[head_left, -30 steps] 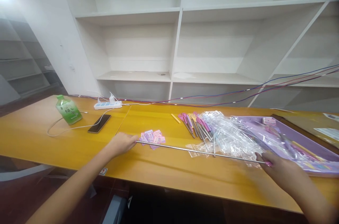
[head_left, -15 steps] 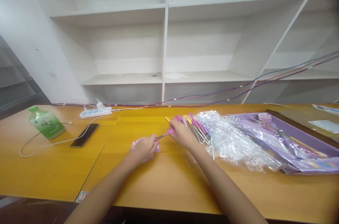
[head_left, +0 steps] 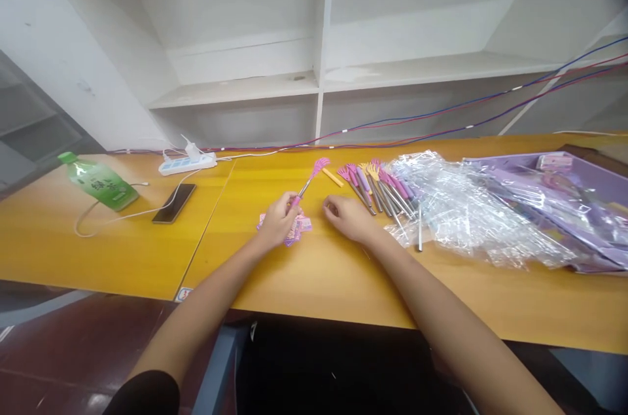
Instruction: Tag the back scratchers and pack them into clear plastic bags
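Note:
My left hand (head_left: 279, 222) is closed round the pink handle of a back scratcher (head_left: 313, 177). Its pink claw head points up and away on a metal rod. Beneath that hand lies a stack of small pink and purple cards (head_left: 294, 230), partly covered by the fingers. To the right, my right hand (head_left: 349, 215) rests low over the table, its fingers curled in with nothing visible in them. A yellow stick-like piece (head_left: 333, 177) lies just beyond it. Farther right, several pink, purple and yellow back scratchers (head_left: 380, 186) are bunched side by side.
Clear plastic bags (head_left: 461, 212) are heaped beside a purple box (head_left: 598, 173) at the right. On the left are a green bottle (head_left: 101, 182), a phone (head_left: 174, 203) and a white power strip (head_left: 189, 163). Cables (head_left: 373, 124) run along the table's back edge below white shelves.
My right hand has let go of the back scratcher's head and drawn back. The scratcher, held by my left hand, now points more upward. The view has tilted down.

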{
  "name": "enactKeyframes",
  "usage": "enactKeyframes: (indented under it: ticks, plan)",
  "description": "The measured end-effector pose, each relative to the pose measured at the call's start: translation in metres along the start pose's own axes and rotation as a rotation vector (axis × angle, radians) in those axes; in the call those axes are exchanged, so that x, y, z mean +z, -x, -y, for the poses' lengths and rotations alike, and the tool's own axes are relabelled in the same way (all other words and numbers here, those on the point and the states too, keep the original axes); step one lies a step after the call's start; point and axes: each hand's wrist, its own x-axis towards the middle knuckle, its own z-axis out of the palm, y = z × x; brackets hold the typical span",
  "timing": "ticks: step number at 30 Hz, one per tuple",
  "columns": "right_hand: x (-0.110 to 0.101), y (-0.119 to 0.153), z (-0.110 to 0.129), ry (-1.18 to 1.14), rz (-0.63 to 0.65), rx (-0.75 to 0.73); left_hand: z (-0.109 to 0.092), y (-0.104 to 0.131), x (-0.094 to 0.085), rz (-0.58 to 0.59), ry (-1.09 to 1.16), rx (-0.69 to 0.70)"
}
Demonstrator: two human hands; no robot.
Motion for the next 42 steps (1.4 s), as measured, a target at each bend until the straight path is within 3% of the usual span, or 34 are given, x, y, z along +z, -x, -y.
enactKeyframes:
  ticks: [5,9,12,15,18,21,23,27,32,37,42]
  plan:
    - [-0.005,0.006,0.019,0.016,0.079,-0.109,0.002,-0.001,-0.001,-0.072,0.041,0.047]
    - [-0.046,0.010,0.002,0.112,-0.001,-0.037,0.001,0.003,0.001,-0.057,-0.051,0.097]
    - [-0.080,0.021,-0.027,0.172,0.149,0.109,-0.001,0.006,0.005,-0.029,-0.108,0.121]
    - [-0.096,0.034,-0.043,0.192,0.327,0.233,-0.003,0.008,0.008,0.015,-0.134,0.114]
    - [-0.090,0.038,-0.034,0.125,0.438,0.267,-0.004,0.010,0.010,0.041,-0.140,0.126]
    - [-0.080,0.033,-0.019,0.065,0.506,0.203,-0.004,0.010,0.009,0.051,-0.141,0.143]
    - [-0.079,0.029,-0.014,0.026,0.474,0.147,-0.005,0.010,0.008,0.074,-0.140,0.156]
    - [-0.083,0.023,-0.015,-0.070,0.293,0.045,-0.003,0.011,0.010,0.133,-0.056,0.135]
    - [-0.068,0.015,-0.008,-0.212,0.094,-0.028,-0.002,0.012,0.031,0.098,0.131,0.062]
    - [-0.051,0.011,0.002,-0.292,0.091,-0.111,0.000,0.012,0.048,0.068,0.271,-0.025]
    - [-0.060,0.013,-0.010,-0.116,0.183,-0.146,0.009,0.006,0.043,-0.038,0.375,-0.058]
